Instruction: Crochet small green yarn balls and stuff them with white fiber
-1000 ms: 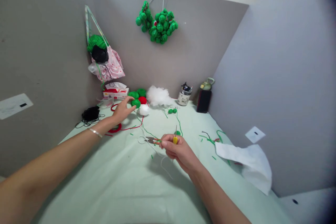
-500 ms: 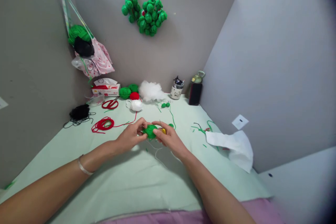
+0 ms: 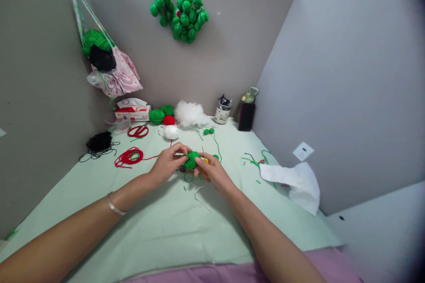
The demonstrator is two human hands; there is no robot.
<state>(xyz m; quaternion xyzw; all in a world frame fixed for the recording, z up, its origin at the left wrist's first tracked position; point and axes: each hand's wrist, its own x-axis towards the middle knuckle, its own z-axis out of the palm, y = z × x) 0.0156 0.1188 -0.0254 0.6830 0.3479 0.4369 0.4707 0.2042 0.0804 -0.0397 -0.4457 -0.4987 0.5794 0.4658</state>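
Observation:
Between my two hands is a small rounded green yarn piece (image 3: 191, 160), apparently crocheted. My left hand (image 3: 168, 162) pinches its left side with thumb and fingers. My right hand (image 3: 214, 172) grips its right side, and also holds a crochet hook (image 3: 204, 156) with a yellow handle, its thin metal shaft pointing up. Something dark shows under the piece by my left fingers, too small to tell. Below, a loop of green yarn and a white strand (image 3: 200, 199) trail over the cloth. A small green ball (image 3: 216, 157) lies just behind my right hand.
Behind my hands are coiled red yarn (image 3: 129, 156), red-handled scissors (image 3: 138, 131), a white yarn ball (image 3: 170, 131), green balls (image 3: 156, 116) and white stuffing (image 3: 191, 114). Black yarn (image 3: 99, 141) lies left; white tissue (image 3: 303, 185) and green scraps lie right. A phone (image 3: 246, 116) leans on a bottle.
The green piece has been turned and raised slightly in my hands. The hook's shaft now stands more visibly upright, and a green loop shows beneath. The view has shifted slightly.

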